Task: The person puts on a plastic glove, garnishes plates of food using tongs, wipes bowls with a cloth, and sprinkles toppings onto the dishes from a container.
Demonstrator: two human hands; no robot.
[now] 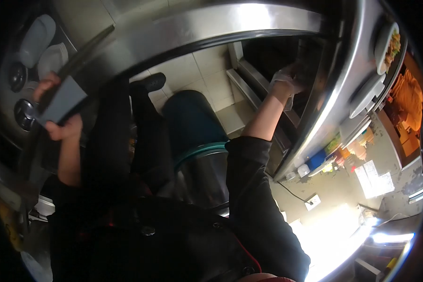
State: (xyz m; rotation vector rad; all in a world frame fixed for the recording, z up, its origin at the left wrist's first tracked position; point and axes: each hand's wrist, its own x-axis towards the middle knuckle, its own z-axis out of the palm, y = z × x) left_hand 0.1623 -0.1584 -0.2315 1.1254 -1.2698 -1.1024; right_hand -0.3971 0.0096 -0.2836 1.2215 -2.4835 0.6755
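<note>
On the left side, my left hand (65, 128) grips the lower edge of a flat grey piece (65, 99). More fingers (46, 85) show at its upper edge; whether they are a reflection or another person's is unclear. My right hand (289, 81), in a thin clear glove, reaches into a dark opening (272, 54) below a steel counter (336, 94). Its fingertips are lost in shadow, and anything they hold cannot be made out.
A dark green bin (192, 117) stands on the tiled floor between my arms. White dishes (37, 40) lie at the upper left. A plate of food (391, 49) and stacked plates (355, 127) sit at the right. A curved steel edge (197, 23) crosses the top.
</note>
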